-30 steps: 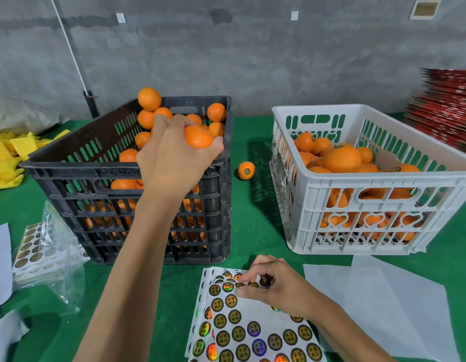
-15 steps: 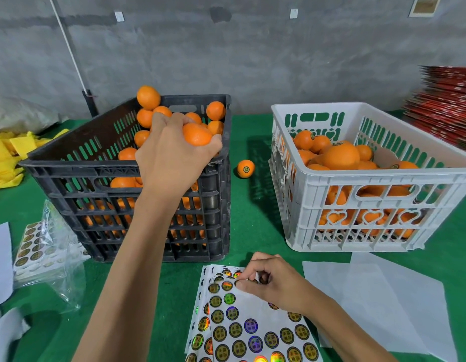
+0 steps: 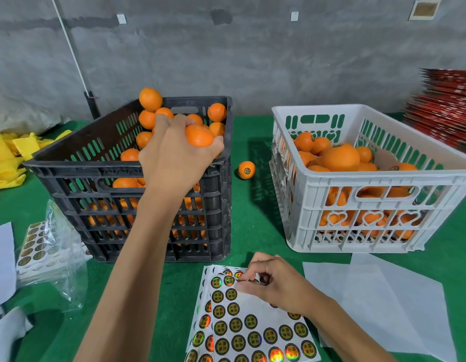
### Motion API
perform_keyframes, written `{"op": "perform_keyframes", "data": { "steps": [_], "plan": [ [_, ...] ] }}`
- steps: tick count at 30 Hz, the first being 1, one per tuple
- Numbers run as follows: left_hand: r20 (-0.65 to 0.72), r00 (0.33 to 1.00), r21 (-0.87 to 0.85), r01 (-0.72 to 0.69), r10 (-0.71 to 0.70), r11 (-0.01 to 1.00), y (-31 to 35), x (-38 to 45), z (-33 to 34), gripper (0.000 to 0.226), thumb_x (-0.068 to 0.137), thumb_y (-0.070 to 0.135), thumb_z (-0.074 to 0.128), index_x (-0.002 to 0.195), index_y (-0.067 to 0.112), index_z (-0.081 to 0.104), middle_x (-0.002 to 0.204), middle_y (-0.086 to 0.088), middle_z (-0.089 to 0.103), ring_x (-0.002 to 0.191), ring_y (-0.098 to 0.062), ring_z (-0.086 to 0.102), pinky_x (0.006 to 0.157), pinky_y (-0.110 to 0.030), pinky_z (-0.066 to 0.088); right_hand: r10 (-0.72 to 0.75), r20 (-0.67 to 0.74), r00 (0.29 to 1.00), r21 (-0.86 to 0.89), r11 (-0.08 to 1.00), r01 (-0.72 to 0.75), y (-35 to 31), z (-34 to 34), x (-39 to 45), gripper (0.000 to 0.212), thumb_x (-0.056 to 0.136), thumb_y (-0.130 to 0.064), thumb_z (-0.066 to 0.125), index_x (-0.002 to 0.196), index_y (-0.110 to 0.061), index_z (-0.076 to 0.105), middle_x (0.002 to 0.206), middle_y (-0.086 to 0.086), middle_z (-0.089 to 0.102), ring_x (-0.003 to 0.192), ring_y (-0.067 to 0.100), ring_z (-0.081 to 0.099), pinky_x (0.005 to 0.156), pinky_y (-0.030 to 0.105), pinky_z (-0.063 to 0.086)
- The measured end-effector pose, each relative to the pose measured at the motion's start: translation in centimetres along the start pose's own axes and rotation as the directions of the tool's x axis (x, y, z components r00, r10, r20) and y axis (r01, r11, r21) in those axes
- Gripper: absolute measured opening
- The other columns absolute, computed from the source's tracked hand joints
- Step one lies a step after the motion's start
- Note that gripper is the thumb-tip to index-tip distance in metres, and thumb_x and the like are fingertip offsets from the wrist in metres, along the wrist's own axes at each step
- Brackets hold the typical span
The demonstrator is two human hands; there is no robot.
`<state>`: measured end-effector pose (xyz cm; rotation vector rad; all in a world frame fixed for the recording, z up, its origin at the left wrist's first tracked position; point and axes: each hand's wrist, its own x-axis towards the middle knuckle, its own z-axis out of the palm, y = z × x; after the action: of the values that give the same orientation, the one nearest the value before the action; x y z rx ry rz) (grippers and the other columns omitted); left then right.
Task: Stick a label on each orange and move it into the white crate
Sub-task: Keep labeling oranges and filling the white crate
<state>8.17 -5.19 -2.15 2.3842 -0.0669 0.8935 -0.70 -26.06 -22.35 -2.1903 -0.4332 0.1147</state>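
One orange gripped over the black crate, a sticker being pinched off the sheet.

The left hand curls around an orange above the near right corner of the black crate, which holds more oranges. In front of the black crate, the right hand pinches a round label at the top of the sticker sheet lying on the green desk. The white crate, right of the black crate, holds labelled oranges. One labelled orange sits on the desk between the two crates.
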Motion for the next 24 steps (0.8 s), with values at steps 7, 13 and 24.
{"op": "perform_keyframes", "data": {
  "steps": [7, 13, 24],
  "plan": [
    [0.0, 1.0, 0.008, 0.001, -0.001, 1.0, 0.03, 0.03, 0.06, 0.058, 0.081, 0.071, 0.064, 0.121, 0.03, 0.061, 0.128, 0.004, 0.051, 0.104, -0.024, 0.059, 0.075, -0.036, 0.037, 0.012, -0.011, 1.0, 0.102, 0.995, -0.01, 0.14, 0.07, 0.13, 0.018, 0.091, -0.046, 0.075, 0.091, -0.029, 0.08, 0.083, -0.024, 0.052, 0.069, 0.0, 0.048, 0.067, 0.015, 0.037],
    [-0.011, 1.0, 0.0, -0.003, 0.003, 1.0, -0.04, 0.05, 0.11, 0.056, 0.081, 0.071, 0.064, 0.119, 0.03, 0.062, 0.125, 0.004, 0.051, 0.104, -0.022, 0.058, 0.076, -0.036, 0.037, 0.09, 0.012, 0.996, 0.114, 0.989, -0.09, 0.34, 0.11, 0.46, 0.02, 0.09, -0.049, 0.074, 0.089, -0.03, 0.078, 0.082, -0.023, 0.053, 0.071, -0.001, 0.05, 0.069, 0.017, 0.038],
    [-0.011, 1.0, -0.006, -0.003, 0.003, 1.0, -0.07, 0.09, 0.2, 0.057, 0.08, 0.071, 0.066, 0.12, 0.03, 0.062, 0.125, 0.004, 0.052, 0.105, -0.023, 0.059, 0.076, -0.037, 0.038, 0.117, 0.031, 0.993, 0.102, 0.988, -0.12, 0.14, 0.06, 0.68, 0.014, 0.092, -0.041, 0.074, 0.089, -0.028, 0.077, 0.086, -0.014, 0.056, 0.077, -0.001, 0.056, 0.075, 0.016, 0.042]
  ]
}}
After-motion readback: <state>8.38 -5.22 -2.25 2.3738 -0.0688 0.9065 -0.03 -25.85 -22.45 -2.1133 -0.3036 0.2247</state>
